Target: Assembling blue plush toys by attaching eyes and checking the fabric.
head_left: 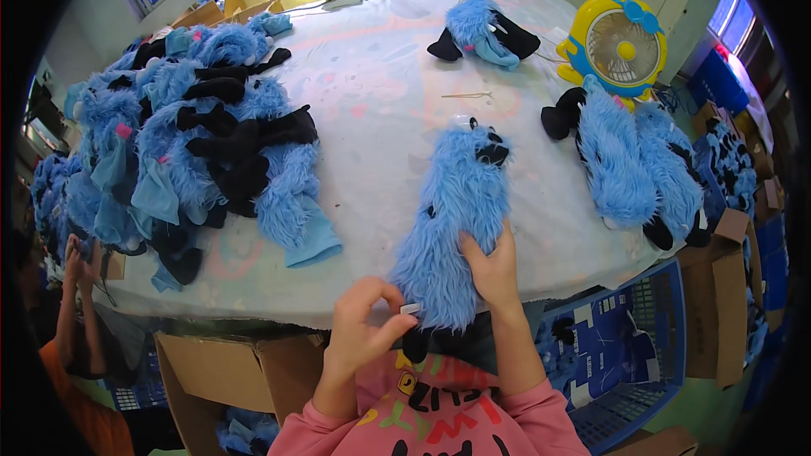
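Observation:
A furry blue plush toy [456, 194] with a black snout and small eyes lies lengthwise before me, its head pointing away and its lower end at the table's near edge. My left hand [363, 317] pinches a small white label [410, 309] at the lower left of the toy between thumb and forefinger. On the other side, my right hand [494, 266] grips the toy's body, thumb over the fur and the other fingers partly hidden along its side. Black feet hang below the toy near my lap.
A large pile of blue and black plush pieces [211, 118] covers the table's left. More plush toys [621, 160] lie right, beside a yellow fan [625, 46]; another toy [481, 29] lies farther back. Below are a cardboard box [224, 367] and blue crate [667, 329]. Another person's hands [78, 266] show at left.

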Motion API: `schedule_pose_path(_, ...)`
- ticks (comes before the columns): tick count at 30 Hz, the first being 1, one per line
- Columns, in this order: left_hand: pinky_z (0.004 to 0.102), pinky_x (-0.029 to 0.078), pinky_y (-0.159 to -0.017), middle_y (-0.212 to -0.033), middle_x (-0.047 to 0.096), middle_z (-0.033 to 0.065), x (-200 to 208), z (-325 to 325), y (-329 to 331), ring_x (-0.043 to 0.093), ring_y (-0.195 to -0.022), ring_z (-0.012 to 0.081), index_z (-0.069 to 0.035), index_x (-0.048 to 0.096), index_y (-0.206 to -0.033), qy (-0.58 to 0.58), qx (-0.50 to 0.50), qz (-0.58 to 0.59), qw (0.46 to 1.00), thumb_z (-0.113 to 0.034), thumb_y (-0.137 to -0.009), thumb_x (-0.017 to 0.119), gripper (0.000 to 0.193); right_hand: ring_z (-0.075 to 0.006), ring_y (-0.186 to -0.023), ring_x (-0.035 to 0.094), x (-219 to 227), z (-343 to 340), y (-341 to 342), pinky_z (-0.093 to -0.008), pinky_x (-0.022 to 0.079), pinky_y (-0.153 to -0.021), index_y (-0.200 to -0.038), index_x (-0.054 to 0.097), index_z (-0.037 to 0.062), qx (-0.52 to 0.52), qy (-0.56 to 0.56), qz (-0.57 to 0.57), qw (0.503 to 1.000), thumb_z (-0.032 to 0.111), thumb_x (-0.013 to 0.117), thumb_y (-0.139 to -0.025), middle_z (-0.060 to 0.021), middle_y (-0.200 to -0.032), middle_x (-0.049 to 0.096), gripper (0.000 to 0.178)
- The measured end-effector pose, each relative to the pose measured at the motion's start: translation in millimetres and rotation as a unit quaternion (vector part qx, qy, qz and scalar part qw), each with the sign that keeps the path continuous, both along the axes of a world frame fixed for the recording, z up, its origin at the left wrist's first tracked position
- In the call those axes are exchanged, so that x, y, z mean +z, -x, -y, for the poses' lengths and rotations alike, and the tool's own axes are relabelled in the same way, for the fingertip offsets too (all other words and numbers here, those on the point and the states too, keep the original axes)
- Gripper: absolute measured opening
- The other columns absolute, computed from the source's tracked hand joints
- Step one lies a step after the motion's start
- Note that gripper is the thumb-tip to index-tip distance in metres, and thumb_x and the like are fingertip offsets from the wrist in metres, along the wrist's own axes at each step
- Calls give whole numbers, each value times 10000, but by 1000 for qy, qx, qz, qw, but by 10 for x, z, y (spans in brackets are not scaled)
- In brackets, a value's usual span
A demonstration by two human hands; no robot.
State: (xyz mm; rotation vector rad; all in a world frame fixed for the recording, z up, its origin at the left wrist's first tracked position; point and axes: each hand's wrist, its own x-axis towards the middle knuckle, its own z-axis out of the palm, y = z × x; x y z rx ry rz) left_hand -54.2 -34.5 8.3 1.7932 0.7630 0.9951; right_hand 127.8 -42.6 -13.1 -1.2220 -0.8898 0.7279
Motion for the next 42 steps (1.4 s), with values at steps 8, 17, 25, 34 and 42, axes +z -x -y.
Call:
schedule_pose_path(8,213,381,-616,-709,535,46,-83,-17,67,455,-627,128,-2,534,-747,96,-7,-31,995,-23,-761,516,31,-176,-755,561,-9,-58,-6,-256,456,-684,-1087,454,-32,8,55,-79,995,68,553,-802,-121,-924,580,318)
schedule_pose_path(17,204,384,-622,-759,542,43,-161,2,56,465,-667,119,7,533,-825,199,-13,85,976,-12,-776,502,61,-156,-739,552,-104,-80,-37,-235,453,-666,-1083,465,-27,20,20,-52,998,139,529,-844,-108,-907,582,298)
schedule_pose_path(25,194,385,-652,-821,551,52,-131,139,-45,482,-702,125,20,538,-907,143,19,56,988,36,-750,488,166,-165,-789,537,67,-122,-25,-261,440,-722,-1089,458,-42,71,139,-254,954,187,509,-862,-114,-945,564,326)
schedule_pose_path(34,198,388,-653,-875,563,68,-134,63,-222,501,-721,137,31,537,-927,110,94,147,979,75,-725,480,214,-227,-806,492,363,324,146,-310,398,-726,-1019,458,-8,-185,-97,267,941,142,659,-691,-114,-955,495,413)
schedule_pose_path(42,219,411,-641,-877,571,80,-44,35,-330,512,-716,145,35,543,-891,53,47,166,984,85,-711,480,197,-227,-672,485,321,366,161,-296,416,-620,-968,476,19,-25,5,340,940,9,607,-660,-102,-863,519,335)
